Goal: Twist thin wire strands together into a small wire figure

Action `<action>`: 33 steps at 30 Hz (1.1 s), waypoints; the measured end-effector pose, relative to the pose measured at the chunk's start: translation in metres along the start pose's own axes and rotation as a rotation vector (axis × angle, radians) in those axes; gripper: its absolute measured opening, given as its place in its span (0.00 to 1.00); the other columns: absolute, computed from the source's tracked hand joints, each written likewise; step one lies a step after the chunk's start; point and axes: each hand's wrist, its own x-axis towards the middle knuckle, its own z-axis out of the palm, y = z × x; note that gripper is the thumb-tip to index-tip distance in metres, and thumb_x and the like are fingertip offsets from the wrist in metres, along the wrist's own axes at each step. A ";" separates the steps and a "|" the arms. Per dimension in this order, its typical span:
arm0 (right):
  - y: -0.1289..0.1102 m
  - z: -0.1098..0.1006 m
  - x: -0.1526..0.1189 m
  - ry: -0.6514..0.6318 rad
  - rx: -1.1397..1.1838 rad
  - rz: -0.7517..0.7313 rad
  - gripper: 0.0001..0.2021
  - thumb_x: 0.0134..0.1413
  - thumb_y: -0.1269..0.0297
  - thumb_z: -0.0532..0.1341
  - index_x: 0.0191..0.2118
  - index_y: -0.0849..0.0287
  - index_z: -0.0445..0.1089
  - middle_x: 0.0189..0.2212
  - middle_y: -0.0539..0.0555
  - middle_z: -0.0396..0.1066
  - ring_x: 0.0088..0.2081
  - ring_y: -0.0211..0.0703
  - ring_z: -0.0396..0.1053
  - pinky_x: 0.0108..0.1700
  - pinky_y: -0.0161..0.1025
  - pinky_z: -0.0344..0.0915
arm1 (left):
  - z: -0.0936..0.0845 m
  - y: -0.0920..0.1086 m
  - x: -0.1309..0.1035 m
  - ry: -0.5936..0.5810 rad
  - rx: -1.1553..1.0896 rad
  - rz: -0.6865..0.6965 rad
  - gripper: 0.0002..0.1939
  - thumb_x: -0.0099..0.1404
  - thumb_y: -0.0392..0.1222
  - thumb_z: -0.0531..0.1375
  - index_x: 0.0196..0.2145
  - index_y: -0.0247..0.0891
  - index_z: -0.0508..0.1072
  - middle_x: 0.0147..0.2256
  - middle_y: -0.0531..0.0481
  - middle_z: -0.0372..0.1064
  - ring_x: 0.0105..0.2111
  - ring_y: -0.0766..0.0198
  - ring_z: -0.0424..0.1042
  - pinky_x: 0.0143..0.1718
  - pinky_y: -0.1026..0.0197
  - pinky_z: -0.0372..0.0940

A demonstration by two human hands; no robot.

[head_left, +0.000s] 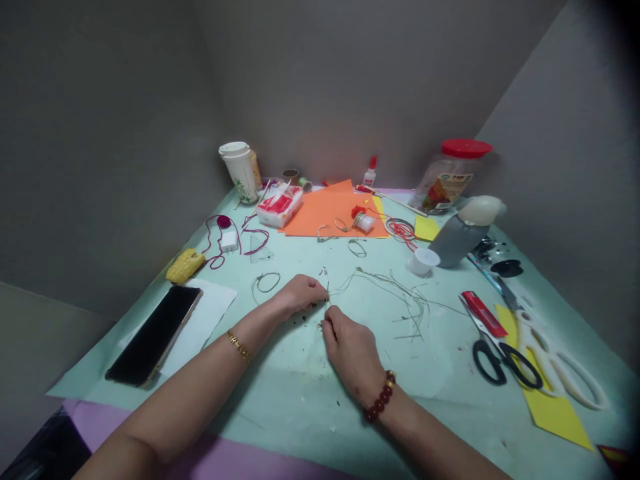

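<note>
Near the middle of the table my left hand (303, 293) pinches a thin olive-green cord (341, 288) between thumb and fingers. Just below and to the right, my right hand (349, 343) is closed on the same cord, its fingertips close to the left ones. From there the cord trails off to the right towards a bundle of loose cord strands (407, 293). A coiled cord loop (269, 283) lies left of my hands, and another small cord ring (357, 249) lies beyond them. Tiny dark bits are scattered under my fingers.
To the right lie black-handled scissors (505, 363), white-handled scissors (575, 373) and a red lighter (484, 313). A phone (155, 337) rests on white paper at left. Farther back stand a paper cup (240, 173), a tissue pack (280, 205), orange paper (320, 210), a grey bottle (457, 240) and a red-lidded jar (447, 180).
</note>
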 end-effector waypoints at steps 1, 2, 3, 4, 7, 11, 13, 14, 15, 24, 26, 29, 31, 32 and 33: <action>0.000 0.001 0.000 0.004 -0.009 -0.004 0.07 0.59 0.69 0.50 0.32 0.59 0.63 0.20 0.48 0.66 0.21 0.36 0.59 0.26 0.35 0.43 | 0.000 0.001 -0.001 -0.014 -0.019 -0.010 0.07 0.49 0.40 0.61 0.25 0.34 0.70 0.14 0.60 0.50 0.14 0.75 0.45 0.15 0.66 0.38; 0.000 0.001 0.000 0.007 -0.019 -0.009 0.07 0.59 0.69 0.51 0.32 0.59 0.64 0.21 0.48 0.66 0.21 0.36 0.60 0.26 0.35 0.43 | -0.001 0.002 -0.001 -0.024 -0.034 -0.018 0.07 0.49 0.40 0.62 0.25 0.34 0.70 0.15 0.60 0.50 0.14 0.75 0.45 0.15 0.66 0.39; 0.000 0.002 0.000 0.010 -0.028 -0.014 0.07 0.59 0.69 0.51 0.33 0.59 0.64 0.21 0.48 0.66 0.22 0.37 0.60 0.26 0.35 0.43 | -0.002 0.003 -0.002 -0.032 -0.043 -0.029 0.07 0.49 0.40 0.62 0.25 0.34 0.70 0.15 0.60 0.50 0.14 0.75 0.45 0.16 0.66 0.39; 0.000 0.002 0.000 0.010 -0.037 -0.020 0.07 0.59 0.69 0.51 0.33 0.59 0.64 0.21 0.48 0.67 0.22 0.37 0.61 0.26 0.35 0.44 | -0.002 0.004 -0.002 -0.035 -0.046 -0.038 0.07 0.48 0.40 0.62 0.25 0.34 0.70 0.15 0.60 0.51 0.14 0.75 0.45 0.16 0.66 0.39; 0.000 0.003 0.000 0.004 -0.061 -0.031 0.07 0.59 0.70 0.51 0.34 0.59 0.64 0.22 0.49 0.68 0.23 0.37 0.63 0.26 0.35 0.43 | -0.003 0.008 -0.004 -0.037 -0.035 -0.062 0.07 0.48 0.39 0.63 0.24 0.35 0.68 0.16 0.60 0.52 0.15 0.75 0.46 0.16 0.66 0.39; 0.000 0.005 0.000 0.007 -0.084 -0.053 0.08 0.60 0.71 0.50 0.33 0.59 0.64 0.22 0.49 0.68 0.23 0.37 0.63 0.26 0.35 0.43 | 0.000 0.014 -0.006 0.008 -0.014 -0.109 0.06 0.48 0.37 0.62 0.22 0.36 0.66 0.15 0.60 0.51 0.15 0.75 0.45 0.16 0.66 0.37; 0.001 0.005 0.000 0.016 -0.092 -0.074 0.09 0.60 0.72 0.49 0.33 0.59 0.64 0.22 0.49 0.68 0.23 0.37 0.63 0.26 0.36 0.43 | 0.002 0.015 -0.006 0.041 -0.021 -0.126 0.06 0.48 0.36 0.62 0.22 0.35 0.66 0.15 0.60 0.51 0.15 0.75 0.45 0.16 0.66 0.37; 0.001 0.006 0.000 0.020 -0.094 -0.085 0.09 0.60 0.72 0.49 0.32 0.59 0.64 0.22 0.49 0.69 0.23 0.37 0.63 0.26 0.36 0.43 | 0.003 0.015 -0.006 0.050 -0.029 -0.128 0.06 0.48 0.36 0.62 0.22 0.35 0.66 0.15 0.60 0.51 0.15 0.75 0.45 0.16 0.66 0.37; 0.002 0.006 0.000 0.024 -0.095 -0.097 0.09 0.60 0.73 0.49 0.32 0.59 0.64 0.23 0.50 0.69 0.23 0.36 0.63 0.26 0.36 0.44 | 0.003 0.014 -0.005 0.052 -0.038 -0.127 0.07 0.48 0.36 0.62 0.22 0.35 0.66 0.15 0.60 0.51 0.15 0.75 0.45 0.16 0.66 0.37; 0.005 0.009 0.000 0.011 -0.079 -0.162 0.10 0.55 0.78 0.50 0.30 0.59 0.65 0.22 0.49 0.68 0.22 0.35 0.61 0.26 0.36 0.44 | 0.007 0.011 -0.002 0.093 -0.049 -0.123 0.06 0.49 0.34 0.60 0.21 0.35 0.64 0.13 0.60 0.51 0.14 0.75 0.46 0.16 0.66 0.37; 0.005 0.010 0.000 0.001 -0.081 -0.170 0.10 0.54 0.79 0.51 0.31 0.59 0.66 0.22 0.49 0.69 0.23 0.35 0.61 0.26 0.36 0.44 | 0.009 0.010 -0.002 0.100 -0.045 -0.104 0.05 0.49 0.33 0.60 0.21 0.36 0.64 0.13 0.60 0.51 0.14 0.75 0.46 0.16 0.66 0.37; 0.004 0.006 -0.001 -0.015 -0.069 -0.143 0.10 0.56 0.77 0.51 0.31 0.59 0.67 0.22 0.49 0.68 0.23 0.36 0.61 0.26 0.35 0.45 | 0.010 0.007 -0.002 0.098 -0.035 -0.061 0.06 0.48 0.34 0.60 0.20 0.36 0.64 0.13 0.60 0.50 0.14 0.75 0.45 0.16 0.66 0.37; 0.004 -0.002 -0.001 -0.010 -0.057 -0.111 0.09 0.57 0.75 0.51 0.31 0.59 0.67 0.25 0.49 0.69 0.24 0.36 0.62 0.27 0.35 0.47 | 0.009 0.005 -0.001 0.082 -0.027 -0.036 0.06 0.48 0.36 0.60 0.20 0.36 0.64 0.13 0.60 0.49 0.14 0.75 0.45 0.16 0.66 0.37; 0.006 -0.008 0.000 0.008 -0.048 -0.098 0.09 0.58 0.73 0.52 0.30 0.59 0.67 0.27 0.50 0.69 0.25 0.36 0.63 0.28 0.35 0.48 | 0.009 0.004 -0.001 0.075 -0.023 -0.026 0.06 0.48 0.36 0.60 0.20 0.36 0.64 0.13 0.60 0.49 0.14 0.75 0.45 0.16 0.66 0.37; 0.007 -0.014 0.002 0.041 -0.038 -0.091 0.09 0.58 0.71 0.52 0.30 0.59 0.67 0.30 0.51 0.69 0.27 0.37 0.64 0.29 0.35 0.50 | 0.008 0.002 -0.001 0.069 -0.018 -0.019 0.07 0.48 0.37 0.60 0.21 0.36 0.63 0.13 0.60 0.49 0.14 0.75 0.45 0.16 0.66 0.37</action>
